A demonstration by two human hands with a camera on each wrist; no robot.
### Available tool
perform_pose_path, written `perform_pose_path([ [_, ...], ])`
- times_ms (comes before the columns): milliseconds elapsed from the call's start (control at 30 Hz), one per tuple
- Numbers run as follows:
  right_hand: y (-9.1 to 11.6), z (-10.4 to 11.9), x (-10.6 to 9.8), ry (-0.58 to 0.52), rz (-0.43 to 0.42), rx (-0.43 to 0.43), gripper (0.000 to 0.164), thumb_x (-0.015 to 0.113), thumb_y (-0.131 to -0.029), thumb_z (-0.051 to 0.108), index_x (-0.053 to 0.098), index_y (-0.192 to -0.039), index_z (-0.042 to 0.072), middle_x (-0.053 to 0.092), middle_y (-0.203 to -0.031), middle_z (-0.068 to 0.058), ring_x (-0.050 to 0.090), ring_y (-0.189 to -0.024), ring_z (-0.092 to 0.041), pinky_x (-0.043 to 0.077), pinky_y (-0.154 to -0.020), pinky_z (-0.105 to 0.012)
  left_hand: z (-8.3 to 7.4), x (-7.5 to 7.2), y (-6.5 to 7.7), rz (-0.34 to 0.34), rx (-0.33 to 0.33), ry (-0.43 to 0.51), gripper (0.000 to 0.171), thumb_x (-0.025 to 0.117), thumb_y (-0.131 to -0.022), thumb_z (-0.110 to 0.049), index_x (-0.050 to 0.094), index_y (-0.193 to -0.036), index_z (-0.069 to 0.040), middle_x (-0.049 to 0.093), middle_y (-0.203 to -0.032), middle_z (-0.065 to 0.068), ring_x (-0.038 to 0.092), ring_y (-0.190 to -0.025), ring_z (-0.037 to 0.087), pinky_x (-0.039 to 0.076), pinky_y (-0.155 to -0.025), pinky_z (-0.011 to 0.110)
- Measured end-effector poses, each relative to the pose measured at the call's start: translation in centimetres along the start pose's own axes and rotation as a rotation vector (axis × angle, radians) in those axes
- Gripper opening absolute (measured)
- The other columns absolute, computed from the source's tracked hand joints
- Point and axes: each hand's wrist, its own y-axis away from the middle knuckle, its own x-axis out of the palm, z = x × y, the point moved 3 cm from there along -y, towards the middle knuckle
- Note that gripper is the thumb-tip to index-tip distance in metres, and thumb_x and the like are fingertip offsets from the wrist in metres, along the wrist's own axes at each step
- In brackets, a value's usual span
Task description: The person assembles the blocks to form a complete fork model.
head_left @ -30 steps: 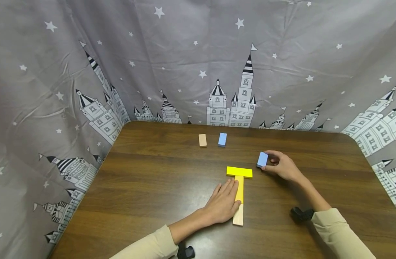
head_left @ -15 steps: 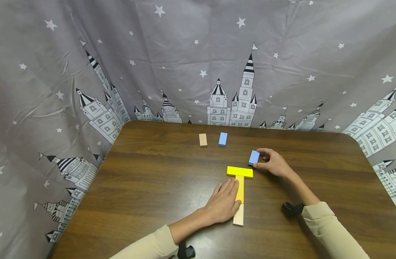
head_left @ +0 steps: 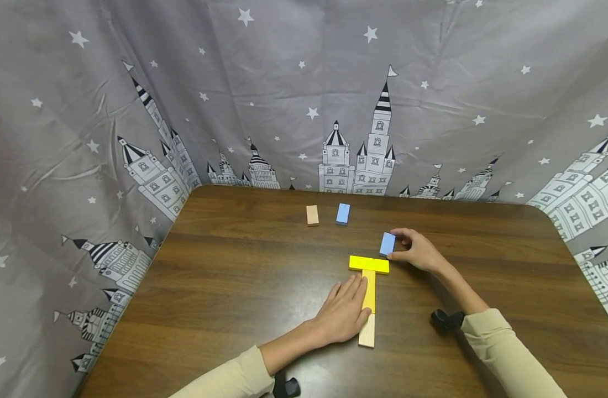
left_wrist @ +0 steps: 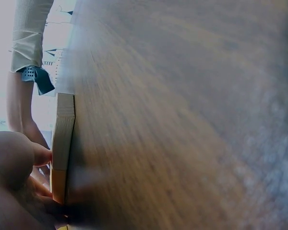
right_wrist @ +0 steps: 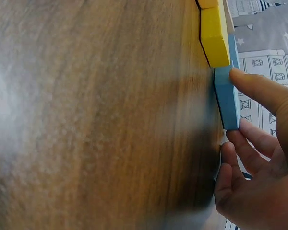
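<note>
In the head view, a bright yellow block [head_left: 369, 265] lies crosswise above an orange-yellow block [head_left: 368, 293], with a pale wooden block [head_left: 366, 330] in line below, forming a T. My left hand [head_left: 340, 316] lies flat beside this stem, fingers straight, its fingertips and thumb touching the orange-yellow block's left side. A blue block [head_left: 387, 244] lies just behind the bar's right end. Between thumb and fingers, my right hand [head_left: 417, 252] pinches that block by its ends. The right wrist view shows the thumb [right_wrist: 259, 88] on one end and fingertips at the other.
Toward the back of the brown wooden table [head_left: 224, 265] lie a small tan block [head_left: 312, 215] and a second blue block [head_left: 342, 214]. A grey curtain [head_left: 264, 83] printed with castles and stars hangs behind the table's far edge.
My right hand has slid the blue block leftward, close to the yellow bar's right end, turning it slightly. My left hand has stayed in place against the stem.
</note>
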Motion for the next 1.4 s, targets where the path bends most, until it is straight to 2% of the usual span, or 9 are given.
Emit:
perform_pose_path([
  [467, 0.09, -0.29, 0.20, 0.004, 0.007, -0.027, 0.062, 0.078, -0.087, 0.024, 0.055, -0.137, -0.004, 0.053, -0.136, -0.028, 0.051, -0.118, -0.045, 0.040, -0.099, -0.058, 0.00, -0.03, -0.03, -0.004, 0.004, 0.004, 0.062, 0.048, -0.105, -0.029, 0.029, -0.154, 0.003, 0.027, -0.159, 0.021, 0.023, -0.148, 0.029, 0.020, -0.116, 0.053],
  [1100, 0.31, 0.15, 0.55, 0.020, 0.015, -0.058, 0.060, 0.078, -0.087, 0.021, 0.056, -0.137, -0.004, 0.052, -0.137, -0.027, 0.053, -0.116, -0.043, 0.041, -0.100, -0.057, 0.10, 0.01, -0.09, 0.001, -0.002, 0.007, 0.062, 0.048, -0.105, -0.030, 0.029, -0.154, 0.003, 0.028, -0.159, 0.020, 0.023, -0.148, 0.029, 0.019, -0.116, 0.053],
  [1400, -0.09, 0.31, 0.21, -0.017, 0.000, -0.067, 0.060, 0.077, -0.088, 0.025, 0.056, -0.136, -0.004, 0.055, -0.135, -0.025, 0.053, -0.117, -0.042, 0.041, -0.100, -0.056, 0.02, 0.11, -0.05, 0.002, -0.006, -0.007, 0.062, 0.049, -0.105, -0.030, 0.030, -0.155, 0.002, 0.028, -0.159, 0.020, 0.024, -0.148, 0.029, 0.020, -0.116, 0.052],
])
